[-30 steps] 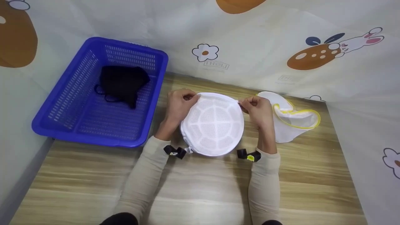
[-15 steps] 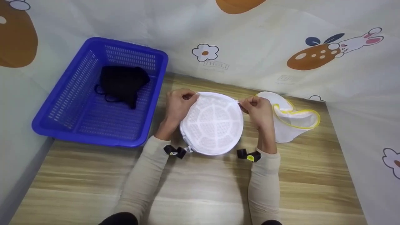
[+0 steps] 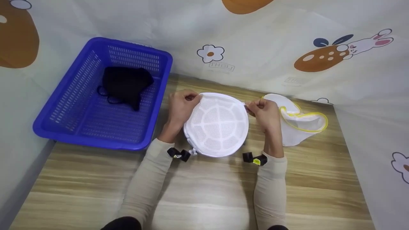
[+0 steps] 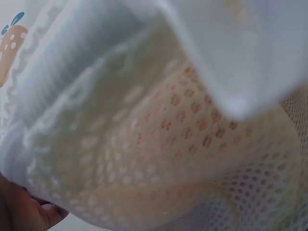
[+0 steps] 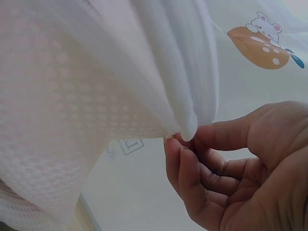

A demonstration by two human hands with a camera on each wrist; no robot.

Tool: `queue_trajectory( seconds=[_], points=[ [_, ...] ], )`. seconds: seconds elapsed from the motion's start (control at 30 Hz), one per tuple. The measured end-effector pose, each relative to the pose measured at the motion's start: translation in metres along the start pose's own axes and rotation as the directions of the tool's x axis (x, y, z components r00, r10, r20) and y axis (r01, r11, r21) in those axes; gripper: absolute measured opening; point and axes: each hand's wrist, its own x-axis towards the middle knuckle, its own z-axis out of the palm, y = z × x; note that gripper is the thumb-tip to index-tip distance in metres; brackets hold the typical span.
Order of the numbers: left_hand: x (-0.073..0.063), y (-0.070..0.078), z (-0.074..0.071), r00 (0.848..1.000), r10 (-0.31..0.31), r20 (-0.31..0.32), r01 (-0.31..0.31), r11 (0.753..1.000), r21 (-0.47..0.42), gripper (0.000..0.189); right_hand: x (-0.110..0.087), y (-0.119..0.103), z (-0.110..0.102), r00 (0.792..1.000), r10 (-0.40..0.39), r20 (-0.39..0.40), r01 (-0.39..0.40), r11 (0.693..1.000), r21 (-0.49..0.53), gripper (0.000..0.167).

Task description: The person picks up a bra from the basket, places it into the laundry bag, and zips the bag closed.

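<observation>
A round white mesh laundry bag with a ribbed pattern on its face is held up in the middle of the head view. My left hand pinches its rim at the upper left. At the upper right edge, my right hand pinches the bag between thumb and fingers; the right wrist view shows these fingertips at the end of the white piping. White mesh fabric fills most of the left wrist view, with part of a hand in the lower left corner. A white tab hangs at the bag's lower left.
A blue plastic basket stands at the left with a black cloth item with thin loops inside. Behind my right hand lies a white mesh bag with yellow trim. A patterned curtain borders the wood-grain table.
The white laundry bag has tilted and risen slightly, and its lower edge sits a little higher in view. Both hands keep their pinch on the edge, the left shifting slightly left.
</observation>
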Motion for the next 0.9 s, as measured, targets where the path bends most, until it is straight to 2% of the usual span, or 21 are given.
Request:
queue_trajectory(
  seconds=[0.13,0.47,0.7,0.9],
  points=[
    [-0.0006,-0.0005,0.0011,1.000,-0.011,-0.011,0.011,1.000,0.003,0.008,-0.0004,-0.0001,0.0003,1.000,0.007,-0.004,-0.007,1.000,-0.003,0.014],
    [-0.0014,0.0001,0.0022,0.999,0.010,-0.052,-0.010,1.000,0.003,0.007,0.0011,-0.0002,-0.0002,1.000,0.002,-0.017,-0.002,0.999,-0.039,0.015],
    [-0.0006,-0.0017,0.0011,0.999,-0.007,-0.054,0.005,0.999,-0.036,0.007,0.0010,0.0025,-0.0013,1.000,-0.025,-0.013,0.025,1.000,0.005,0.013],
    [-0.0005,-0.0014,0.0005,0.998,-0.021,-0.064,0.019,0.999,-0.026,0.007,0.0013,0.0031,-0.0022,0.999,-0.039,-0.003,0.039,0.999,0.024,0.012]
  ],
)
